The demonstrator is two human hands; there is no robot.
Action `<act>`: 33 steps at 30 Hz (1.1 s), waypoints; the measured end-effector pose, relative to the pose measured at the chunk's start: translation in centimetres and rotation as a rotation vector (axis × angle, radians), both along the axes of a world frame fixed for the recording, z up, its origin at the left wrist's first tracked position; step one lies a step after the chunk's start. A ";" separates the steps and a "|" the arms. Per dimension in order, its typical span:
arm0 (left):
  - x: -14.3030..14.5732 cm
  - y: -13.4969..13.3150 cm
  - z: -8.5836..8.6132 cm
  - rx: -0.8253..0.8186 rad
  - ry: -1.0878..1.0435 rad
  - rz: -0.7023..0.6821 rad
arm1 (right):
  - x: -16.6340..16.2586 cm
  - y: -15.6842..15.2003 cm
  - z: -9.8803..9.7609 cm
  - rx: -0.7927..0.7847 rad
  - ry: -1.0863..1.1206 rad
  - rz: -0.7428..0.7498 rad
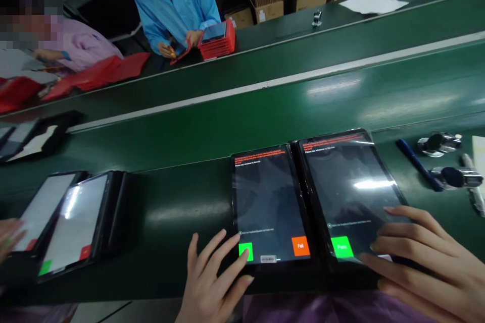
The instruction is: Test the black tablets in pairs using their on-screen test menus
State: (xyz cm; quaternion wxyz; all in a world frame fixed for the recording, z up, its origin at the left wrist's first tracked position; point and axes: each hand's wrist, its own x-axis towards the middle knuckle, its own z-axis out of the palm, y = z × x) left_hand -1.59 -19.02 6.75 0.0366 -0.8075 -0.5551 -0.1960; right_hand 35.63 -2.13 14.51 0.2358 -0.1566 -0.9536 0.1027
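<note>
Two black tablets lie side by side at the near edge of the green bench. The left tablet (269,202) shows red text, a green button and an orange "Fail" button. My left hand (212,277) is open, fingers spread, with one fingertip on that green button. The right tablet (350,186) shows a green "Pass" button. My right hand (420,257) lies open over its lower right corner, fingers stretched flat across the screen.
Two more tablets (71,222) with lit white screens sit at the left, another person's fingers (9,237) beside them. A blue pen (419,164) and metal clips (454,176) lie at the right. Across the green conveyor (265,65), two people handle red cases (217,40).
</note>
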 end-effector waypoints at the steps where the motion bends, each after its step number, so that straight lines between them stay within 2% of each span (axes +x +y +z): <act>1: -0.2 0.1 0.0 -0.011 -0.004 0.002 | 0.2 -0.1 -0.1 0.002 -0.003 -0.001; 7: -1.8 1.8 0.4 0.116 -0.203 0.056 | 1.6 -0.9 -1.3 0.036 -0.070 -0.012; 13: -2.7 6.6 0.2 0.179 -0.208 0.060 | -0.3 -1.6 -1.8 0.058 -0.093 -0.114; 15: -3.1 9.2 0.1 0.176 -0.203 0.077 | -1.3 -0.2 -1.5 0.048 -0.062 -0.123; 18: -3.3 14.0 0.3 0.080 -0.177 0.128 | -2.8 4.3 -1.3 0.051 -0.083 -0.129; 20: -3.0 16.7 0.5 -0.029 -0.155 0.166 | -4.0 7.8 -1.8 0.075 -0.125 -0.241; 22: -2.5 17.9 0.8 -0.115 -0.141 0.190 | -4.9 10.3 -2.6 0.110 -0.175 -0.348; 24: -2.3 17.2 0.9 -0.154 -0.133 0.183 | -5.1 11.0 -3.2 0.128 -0.192 -0.345; 27: -2.5 13.7 1.4 -0.174 -0.153 0.095 | -4.2 9.7 -2.8 0.110 -0.141 -0.234; 29: -2.8 11.6 1.9 -0.196 -0.199 0.025 | -3.3 8.7 -2.1 0.105 -0.073 -0.241; 31: -3.1 11.0 2.5 -0.194 -0.228 0.014 | -2.9 8.6 -1.7 0.112 -0.033 -0.300; 33: -3.1 12.0 2.8 -0.160 -0.223 0.068 | -3.1 9.3 -1.7 0.105 -0.046 -0.330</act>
